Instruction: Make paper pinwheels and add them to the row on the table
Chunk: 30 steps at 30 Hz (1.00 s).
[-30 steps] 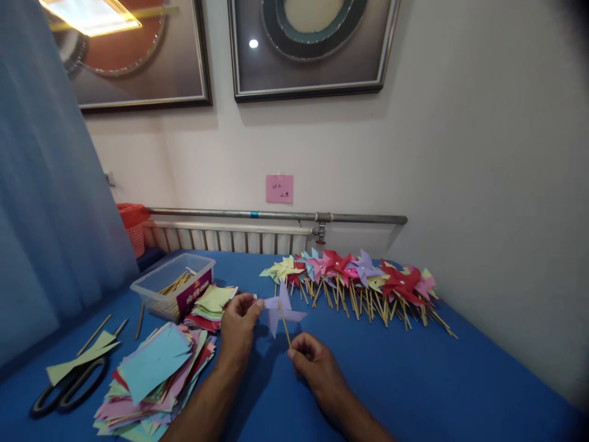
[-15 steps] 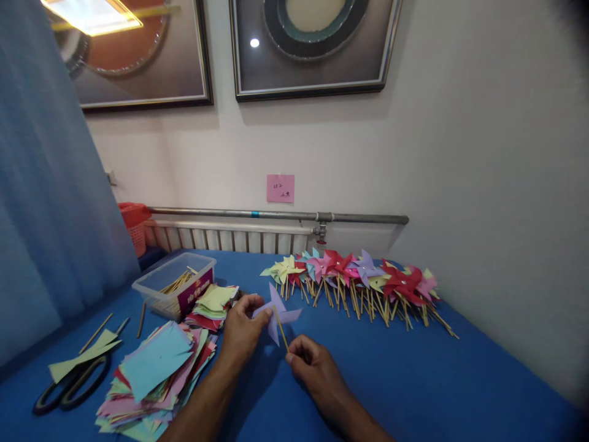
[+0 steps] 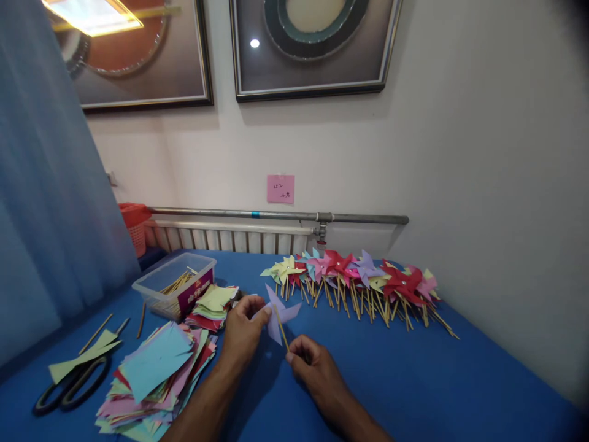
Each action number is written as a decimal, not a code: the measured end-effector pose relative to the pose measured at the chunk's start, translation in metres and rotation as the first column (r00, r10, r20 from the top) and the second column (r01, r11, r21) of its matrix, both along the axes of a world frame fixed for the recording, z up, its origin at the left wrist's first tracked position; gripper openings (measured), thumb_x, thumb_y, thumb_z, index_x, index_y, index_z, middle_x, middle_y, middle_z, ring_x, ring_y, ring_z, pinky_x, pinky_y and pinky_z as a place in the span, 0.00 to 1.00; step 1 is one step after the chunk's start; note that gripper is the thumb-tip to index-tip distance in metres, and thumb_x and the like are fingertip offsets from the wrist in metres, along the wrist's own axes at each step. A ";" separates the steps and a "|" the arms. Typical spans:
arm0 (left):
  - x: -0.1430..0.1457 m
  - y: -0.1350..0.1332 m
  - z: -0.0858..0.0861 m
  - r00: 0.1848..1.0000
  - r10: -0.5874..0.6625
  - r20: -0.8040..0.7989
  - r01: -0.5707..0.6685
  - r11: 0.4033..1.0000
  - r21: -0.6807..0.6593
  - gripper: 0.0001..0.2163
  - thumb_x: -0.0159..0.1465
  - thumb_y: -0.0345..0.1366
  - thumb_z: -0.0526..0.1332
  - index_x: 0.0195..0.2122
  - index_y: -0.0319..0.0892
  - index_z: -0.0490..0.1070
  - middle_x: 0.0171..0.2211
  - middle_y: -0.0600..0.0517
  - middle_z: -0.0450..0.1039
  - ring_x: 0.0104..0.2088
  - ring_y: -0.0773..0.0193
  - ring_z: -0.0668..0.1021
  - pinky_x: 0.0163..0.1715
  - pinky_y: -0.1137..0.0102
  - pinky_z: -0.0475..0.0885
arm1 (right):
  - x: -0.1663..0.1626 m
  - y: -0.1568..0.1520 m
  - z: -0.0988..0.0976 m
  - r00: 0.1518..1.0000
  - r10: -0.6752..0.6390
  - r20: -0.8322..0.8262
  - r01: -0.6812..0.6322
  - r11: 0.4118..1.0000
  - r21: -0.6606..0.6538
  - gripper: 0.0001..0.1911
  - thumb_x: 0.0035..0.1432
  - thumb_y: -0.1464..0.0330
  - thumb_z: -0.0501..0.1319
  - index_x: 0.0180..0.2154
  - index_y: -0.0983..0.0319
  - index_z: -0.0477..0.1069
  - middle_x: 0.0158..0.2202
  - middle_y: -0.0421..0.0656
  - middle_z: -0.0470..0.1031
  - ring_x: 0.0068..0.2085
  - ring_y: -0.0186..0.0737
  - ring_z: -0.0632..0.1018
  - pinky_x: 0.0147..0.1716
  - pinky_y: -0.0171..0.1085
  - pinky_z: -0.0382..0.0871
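A lavender paper pinwheel [image 3: 286, 314] on a thin wooden stick [image 3: 280, 328] is held up over the blue table, its back with the stick facing me. My left hand [image 3: 246, 325] pinches the pinwheel's paper at its left side, thumb close to the top of the stick. With thumb and fingers closed, my right hand [image 3: 310, 365] grips the lower end of the stick. Left of my left hand lie a small pile of cut paper [image 3: 212, 305] and a larger stack of coloured paper squares [image 3: 159, 362], light blue on top.
Finished pinwheels [image 3: 340, 267] lie in a row at the back right. A clear plastic box [image 3: 154, 282] holds wooden sticks. Black-handled scissors [image 3: 85, 383] lie at the left under yellow-green paper [image 3: 87, 354]. A pipe [image 3: 276, 215] and radiator [image 3: 221, 238] run along the wall.
The pinwheel has turned and tilted slightly between my hands, its blades sitting a little differently. Both hands keep their hold, nearly in the same place.
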<state>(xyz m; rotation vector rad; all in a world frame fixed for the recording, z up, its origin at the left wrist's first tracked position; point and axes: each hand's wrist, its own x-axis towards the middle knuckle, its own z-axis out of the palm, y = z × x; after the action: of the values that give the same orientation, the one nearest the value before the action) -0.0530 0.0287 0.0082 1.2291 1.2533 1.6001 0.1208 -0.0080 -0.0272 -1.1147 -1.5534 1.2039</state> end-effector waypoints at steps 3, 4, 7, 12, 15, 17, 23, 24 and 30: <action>0.001 0.000 0.000 1.000 0.002 0.002 -0.002 1.000 0.009 0.13 0.51 0.40 0.70 0.35 0.40 0.75 0.31 0.51 0.77 0.31 0.62 0.77 0.34 0.70 0.71 | 0.000 -0.002 0.002 1.000 0.003 -0.011 -0.003 1.000 -0.012 0.06 0.55 0.66 0.60 0.28 0.59 0.66 0.21 0.33 0.61 0.24 0.32 0.61 0.26 0.33 0.55; 0.002 0.000 0.000 1.000 0.004 0.000 -0.004 1.000 0.012 0.13 0.51 0.40 0.70 0.35 0.40 0.75 0.31 0.51 0.77 0.31 0.63 0.77 0.34 0.70 0.70 | -0.001 -0.002 0.003 1.000 0.003 -0.015 -0.003 1.000 -0.014 0.06 0.55 0.66 0.60 0.28 0.59 0.66 0.21 0.33 0.61 0.24 0.33 0.61 0.26 0.33 0.54; 0.002 -0.001 0.001 1.000 0.013 -0.003 -0.013 1.000 0.014 0.13 0.52 0.42 0.70 0.34 0.40 0.75 0.29 0.52 0.76 0.30 0.63 0.76 0.33 0.71 0.70 | -0.001 -0.001 0.002 1.000 0.001 -0.020 -0.002 1.000 -0.011 0.06 0.55 0.65 0.60 0.28 0.59 0.66 0.21 0.34 0.62 0.24 0.33 0.61 0.26 0.33 0.55; 0.000 -0.007 0.006 1.000 0.017 0.018 -0.018 0.999 0.050 0.16 0.58 0.49 0.66 0.35 0.39 0.77 0.31 0.50 0.77 0.33 0.60 0.77 0.35 0.69 0.71 | -0.001 0.001 -0.002 1.000 -0.011 -0.017 0.011 1.000 -0.021 0.06 0.55 0.65 0.61 0.28 0.59 0.66 0.20 0.33 0.62 0.24 0.33 0.62 0.25 0.33 0.56; -0.003 -0.007 0.006 0.995 0.048 0.089 -0.052 0.998 0.046 0.21 0.61 0.55 0.62 0.36 0.39 0.77 0.32 0.48 0.79 0.36 0.58 0.79 0.38 0.67 0.72 | 0.000 0.001 -0.001 1.000 -0.013 -0.026 0.012 0.999 -0.033 0.06 0.55 0.65 0.60 0.29 0.59 0.66 0.20 0.33 0.62 0.23 0.32 0.62 0.25 0.33 0.56; -0.004 -0.005 0.005 0.985 0.079 0.154 -0.084 0.996 0.024 0.23 0.61 0.57 0.61 0.37 0.38 0.77 0.32 0.47 0.79 0.34 0.58 0.79 0.38 0.66 0.72 | 0.000 0.001 -0.001 0.999 -0.022 -0.026 0.021 0.999 -0.036 0.06 0.56 0.65 0.60 0.29 0.58 0.66 0.21 0.33 0.62 0.23 0.32 0.62 0.25 0.33 0.56; -0.006 0.001 0.002 0.964 0.121 0.236 -0.120 0.993 -0.021 0.25 0.58 0.59 0.62 0.35 0.37 0.77 0.31 0.47 0.79 0.30 0.62 0.78 0.35 0.68 0.72 | 0.001 0.003 0.000 1.000 -0.020 -0.021 0.018 0.998 -0.059 0.08 0.56 0.62 0.60 0.29 0.59 0.66 0.20 0.34 0.64 0.24 0.34 0.64 0.26 0.33 0.58; -0.005 0.001 0.002 0.965 0.126 0.229 -0.124 0.992 -0.024 0.25 0.58 0.59 0.62 0.35 0.37 0.77 0.31 0.47 0.79 0.30 0.62 0.78 0.35 0.68 0.72 | 0.001 0.003 0.000 0.999 -0.025 -0.023 0.024 0.998 -0.057 0.08 0.56 0.62 0.60 0.29 0.59 0.66 0.20 0.34 0.64 0.24 0.34 0.65 0.26 0.33 0.58; -0.004 0.000 -0.001 0.976 0.118 0.182 -0.113 0.993 -0.036 0.26 0.58 0.60 0.62 0.36 0.37 0.78 0.32 0.45 0.80 0.32 0.60 0.79 0.36 0.66 0.72 | 0.001 0.004 -0.002 0.997 -0.042 -0.061 0.037 0.996 -0.076 0.11 0.57 0.59 0.59 0.29 0.59 0.66 0.21 0.34 0.65 0.24 0.34 0.67 0.26 0.33 0.60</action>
<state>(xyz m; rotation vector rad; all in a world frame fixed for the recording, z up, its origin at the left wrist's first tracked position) -0.0566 0.0290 0.0071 0.9831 1.2419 1.7327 0.1222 -0.0037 -0.0296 -1.1402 -1.4433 1.2668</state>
